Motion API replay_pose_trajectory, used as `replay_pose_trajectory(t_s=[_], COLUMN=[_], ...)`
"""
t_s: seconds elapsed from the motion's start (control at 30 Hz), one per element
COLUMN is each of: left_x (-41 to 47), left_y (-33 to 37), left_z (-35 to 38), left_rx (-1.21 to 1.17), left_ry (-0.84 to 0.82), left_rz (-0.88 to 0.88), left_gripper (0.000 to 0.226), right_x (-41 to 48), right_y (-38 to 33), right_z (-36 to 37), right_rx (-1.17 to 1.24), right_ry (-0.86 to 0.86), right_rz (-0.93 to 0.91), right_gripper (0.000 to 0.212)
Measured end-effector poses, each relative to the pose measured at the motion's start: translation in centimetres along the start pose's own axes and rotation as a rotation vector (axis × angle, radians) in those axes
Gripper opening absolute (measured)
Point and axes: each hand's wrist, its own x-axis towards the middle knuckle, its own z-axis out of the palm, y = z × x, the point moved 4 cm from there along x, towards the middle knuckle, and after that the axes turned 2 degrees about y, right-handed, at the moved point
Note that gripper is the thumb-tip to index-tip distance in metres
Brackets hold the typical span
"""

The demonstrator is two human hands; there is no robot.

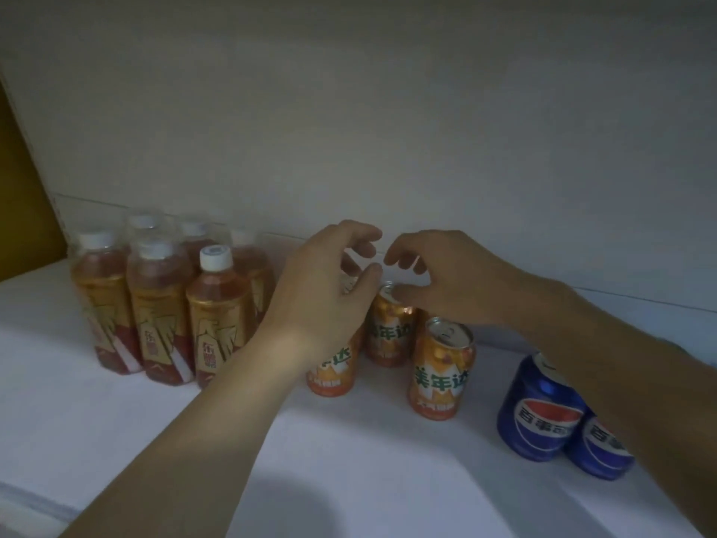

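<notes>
White shelf (349, 460): left hand (322, 289) and right hand (446, 281) loosely curled, empty, over 美年达 cans (442, 366).

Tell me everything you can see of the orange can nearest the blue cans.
The orange can stands upright on the white shelf, frontmost of the orange group. It is left of the blue cans and apart from them. It looks like metal, with a silver top and a pull tab. Its side carries green characters over white and yellow shapes. The right hand hovers above and behind it without touching it. Whether it touches the can behind it cannot be told.
</notes>
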Motion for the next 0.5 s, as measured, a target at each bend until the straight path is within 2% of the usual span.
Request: replay_pose_trajectory(t_s=[0.2,0.5], left_x=[1.1,-0.6], left_y=[-1.3,-3.7], left_z=[0.5,0.0], left_rx=[0.040,0.131], left_ry=[-0.062,-0.064], left_rz=[0.006,-0.076], left_gripper=[0.034,0.034], right_x=[2.6,4.1], right_y=[1.5,0.2], right_z=[1.8,2.9], right_rx=[0.025,0.007], right_ry=[-0.048,-0.097], right_rz=[0.054,-0.039], right_gripper=[0.049,0.048])
